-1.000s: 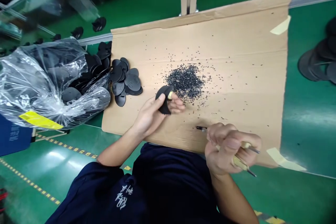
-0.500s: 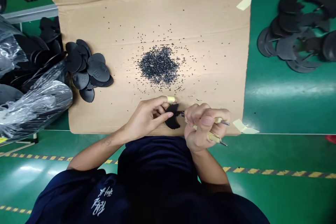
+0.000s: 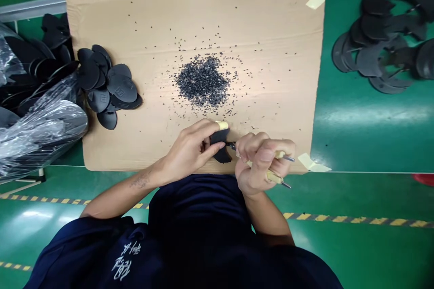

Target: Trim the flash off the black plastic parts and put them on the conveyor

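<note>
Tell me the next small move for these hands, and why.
Probably turn the black crescent piece slightly in the left hand, bringing a fresh stretch of edge to the pick in the right hand. The pick's tip sits at the piece's edge, and black crumbs heaped on the cardboard sheet suggest material comes off there.

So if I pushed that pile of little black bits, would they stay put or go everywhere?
The bits would probably scatter easily: many already lie spread over the cardboard. They look tiny, so they're likely light. They form a low, loose heap, so they probably wouldn't push as one lump.
</note>
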Available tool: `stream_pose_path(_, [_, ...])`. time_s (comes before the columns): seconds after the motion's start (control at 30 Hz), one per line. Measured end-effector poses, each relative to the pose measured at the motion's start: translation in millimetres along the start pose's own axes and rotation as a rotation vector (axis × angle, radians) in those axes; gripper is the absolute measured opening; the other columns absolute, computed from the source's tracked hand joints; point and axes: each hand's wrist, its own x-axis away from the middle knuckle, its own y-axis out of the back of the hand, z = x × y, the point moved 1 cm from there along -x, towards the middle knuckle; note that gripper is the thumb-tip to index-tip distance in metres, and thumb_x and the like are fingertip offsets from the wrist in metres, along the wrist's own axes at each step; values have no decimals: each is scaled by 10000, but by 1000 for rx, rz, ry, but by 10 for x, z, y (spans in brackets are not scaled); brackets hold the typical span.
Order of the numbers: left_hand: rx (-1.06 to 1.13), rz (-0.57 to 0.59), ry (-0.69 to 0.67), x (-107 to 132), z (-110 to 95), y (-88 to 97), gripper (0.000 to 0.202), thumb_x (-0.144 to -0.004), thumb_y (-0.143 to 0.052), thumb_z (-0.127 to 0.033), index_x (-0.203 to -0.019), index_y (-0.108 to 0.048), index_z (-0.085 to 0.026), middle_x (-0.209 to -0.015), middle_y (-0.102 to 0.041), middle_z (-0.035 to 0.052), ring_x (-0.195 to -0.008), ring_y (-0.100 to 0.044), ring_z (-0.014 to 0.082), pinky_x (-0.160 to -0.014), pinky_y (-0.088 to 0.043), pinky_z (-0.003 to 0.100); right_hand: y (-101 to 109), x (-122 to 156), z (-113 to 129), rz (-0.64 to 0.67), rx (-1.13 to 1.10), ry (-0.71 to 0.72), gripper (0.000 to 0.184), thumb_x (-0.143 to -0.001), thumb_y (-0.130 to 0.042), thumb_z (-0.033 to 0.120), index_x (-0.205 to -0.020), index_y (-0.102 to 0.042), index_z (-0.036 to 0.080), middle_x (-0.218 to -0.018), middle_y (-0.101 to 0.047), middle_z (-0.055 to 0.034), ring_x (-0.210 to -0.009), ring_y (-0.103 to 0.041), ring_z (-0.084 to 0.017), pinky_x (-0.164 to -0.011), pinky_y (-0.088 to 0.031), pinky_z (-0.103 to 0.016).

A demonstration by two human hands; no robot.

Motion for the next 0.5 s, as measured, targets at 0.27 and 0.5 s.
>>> stream_pose_path(0.27, [-24, 23, 15, -27, -7, 40, 275, -961, -625, -138, -1227, -689, -161, -981, -673, 48, -895, -669, 146, -814, -573, 240, 6, 6, -5, 1, 22, -15, 203, -1014, -550, 287, -833, -459, 276, -577, -289, 99, -419, -280, -89, -414, -341, -220])
stream_pose_path(0.5, [28, 35, 60, -46, 27, 33, 268, -957, -637, -165, -1216, -705, -186, -1054, -695, 63, -813, -652, 133, -802, -575, 263, 30, 20, 6, -74, -11, -102, 216, -1030, -532, 324, -838, -447, 275, -588, -255, 101, -420, -263, -92, -436, -344, -225])
